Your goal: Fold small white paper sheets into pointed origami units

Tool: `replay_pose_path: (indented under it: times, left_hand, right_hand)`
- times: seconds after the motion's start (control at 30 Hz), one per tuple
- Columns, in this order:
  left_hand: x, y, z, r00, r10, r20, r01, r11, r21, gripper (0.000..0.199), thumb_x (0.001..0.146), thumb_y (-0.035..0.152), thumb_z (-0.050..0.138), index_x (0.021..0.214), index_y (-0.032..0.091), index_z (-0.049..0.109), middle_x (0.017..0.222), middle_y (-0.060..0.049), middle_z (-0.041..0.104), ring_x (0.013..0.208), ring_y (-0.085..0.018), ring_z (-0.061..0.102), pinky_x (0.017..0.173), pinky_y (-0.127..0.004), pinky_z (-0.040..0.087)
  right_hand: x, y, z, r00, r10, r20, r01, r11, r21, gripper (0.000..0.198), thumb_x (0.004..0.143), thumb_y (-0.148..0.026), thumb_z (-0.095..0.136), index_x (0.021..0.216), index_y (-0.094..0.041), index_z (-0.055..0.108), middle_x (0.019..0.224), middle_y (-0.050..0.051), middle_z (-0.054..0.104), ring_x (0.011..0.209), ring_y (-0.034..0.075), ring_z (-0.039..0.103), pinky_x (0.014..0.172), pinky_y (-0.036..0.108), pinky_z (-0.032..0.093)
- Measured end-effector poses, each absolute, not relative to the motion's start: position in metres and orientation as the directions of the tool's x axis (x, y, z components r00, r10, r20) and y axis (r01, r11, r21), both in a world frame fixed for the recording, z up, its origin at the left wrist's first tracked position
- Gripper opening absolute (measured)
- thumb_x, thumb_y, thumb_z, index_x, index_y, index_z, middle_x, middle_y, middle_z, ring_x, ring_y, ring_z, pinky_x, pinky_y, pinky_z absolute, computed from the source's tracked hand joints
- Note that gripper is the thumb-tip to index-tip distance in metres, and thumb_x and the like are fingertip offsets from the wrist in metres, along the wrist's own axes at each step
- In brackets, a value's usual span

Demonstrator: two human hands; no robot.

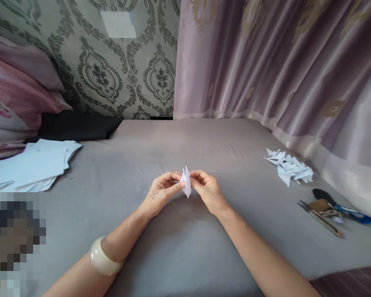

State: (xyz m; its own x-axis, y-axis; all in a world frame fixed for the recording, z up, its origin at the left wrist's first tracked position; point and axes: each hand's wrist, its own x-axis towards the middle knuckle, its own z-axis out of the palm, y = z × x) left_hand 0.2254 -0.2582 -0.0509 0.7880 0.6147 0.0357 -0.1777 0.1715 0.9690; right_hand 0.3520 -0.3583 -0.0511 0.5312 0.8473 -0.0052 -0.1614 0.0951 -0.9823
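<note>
Between my two hands, a small folded white paper piece (187, 185) is held up over the grey sheet. It has pointed ends above and below, with two narrow tips at the top. My left hand (163, 189) pinches its left side between thumb and fingers. On the other side, my right hand (208, 189) grips the right edge in the same way. The fingertips partly cover the paper's middle. A pale bangle (105, 255) circles my left wrist.
Loose white sheets (34, 163) lie at the left by a black cloth (80, 126). Several folded white paper pieces (290, 167) are heaped at the right. Nearer me are tweezers (321, 218) and a blue-handled tool (354, 214). Curtains (235, 62) and wall (123, 74) bound the back.
</note>
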Motion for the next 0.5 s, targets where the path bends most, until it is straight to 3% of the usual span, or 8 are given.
replay_pose_path:
  times: [0.27,0.4,0.5]
  left_hand:
    - [0.2264,-0.2582,-0.0513,0.768,0.641,0.006,-0.175,0.201,0.964,0.015,0.073,0.026,0.077,0.077,0.017,0.066,0.076,0.001,0.068,0.072,-0.011,0.063,0.073,-0.023,0.048]
    - [0.2273,-0.2584,-0.0509,0.76,0.65,0.013,-0.189,0.202,0.961,0.015,0.073,0.025,0.078,0.076,0.017,0.066,0.075,0.001,0.069,0.071,-0.011,0.063,0.072,-0.022,0.048]
    - [0.2276,-0.2593,-0.0498,0.746,0.666,0.016,-0.189,0.189,0.964,0.015,0.073,0.026,0.078,0.076,0.017,0.066,0.076,0.001,0.07,0.072,-0.011,0.063,0.073,-0.022,0.048]
  right_hand:
    - [0.3491,-0.3603,-0.0508,0.572,0.815,0.087,-0.04,0.134,-0.99,0.021,0.076,-0.032,0.071,0.091,-0.022,0.063,0.083,0.0,0.067,0.076,0.013,0.063,0.072,0.026,0.05]
    - [0.3483,-0.3611,-0.0505,0.585,0.799,0.14,0.069,0.122,-0.99,0.011,0.078,-0.028,0.068,0.083,-0.021,0.062,0.076,0.0,0.066,0.071,0.014,0.063,0.07,0.026,0.05]
    - [0.3467,-0.3629,-0.0473,0.565,0.809,0.16,0.133,0.102,-0.986,0.008,0.081,-0.025,0.061,0.085,-0.02,0.067,0.084,0.003,0.068,0.078,0.015,0.065,0.074,0.028,0.051]
